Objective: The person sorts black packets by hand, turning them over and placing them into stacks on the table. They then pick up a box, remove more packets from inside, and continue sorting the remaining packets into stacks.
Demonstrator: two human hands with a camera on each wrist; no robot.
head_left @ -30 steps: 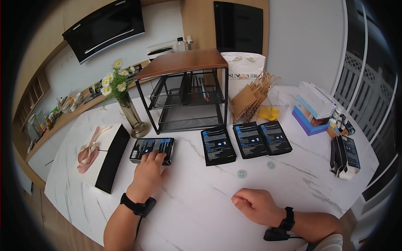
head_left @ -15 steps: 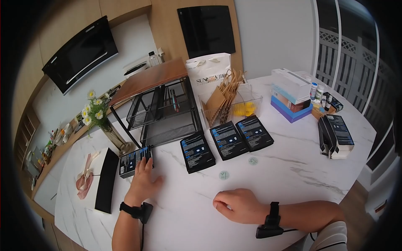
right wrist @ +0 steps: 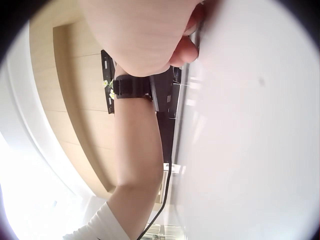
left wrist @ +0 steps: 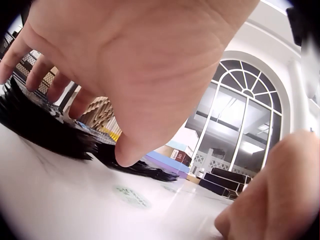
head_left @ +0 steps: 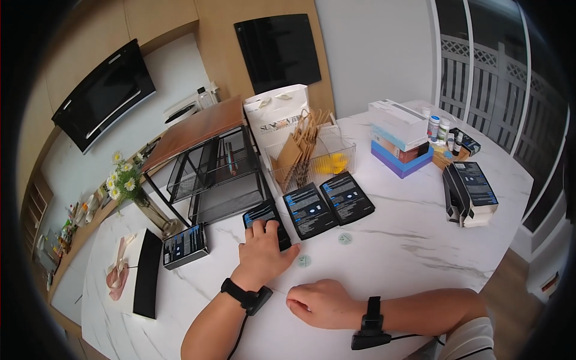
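Note:
My left hand [head_left: 262,259] reaches over the leftmost stack of black packets [head_left: 261,211] with its fingers spread on the top. In the left wrist view, the fingertips meet the upper side of these layered packets [left wrist: 47,132], and the thumb points down beside them. Two more stacks, a middle one [head_left: 311,210] and a right one [head_left: 347,198], lie side by side to the right. Loosely curled and holding nothing, my right hand [head_left: 327,305] rests on the white table. A black box [head_left: 184,247] with blue print lies left of the stacks.
Behind the stacks stand a wood-topped rack [head_left: 198,129], a clear bin [head_left: 345,147] with brown paper bags, and a flower vase [head_left: 154,211]. A white gift box [head_left: 135,279] lies left. Stacked boxes [head_left: 401,159] and more black boxes [head_left: 471,189] stand right. Two round stickers lie nearer.
My left hand has left the black box and moved right onto the leftmost packet stack. The head view has turned and tilted; the right hand stays resting on the table.

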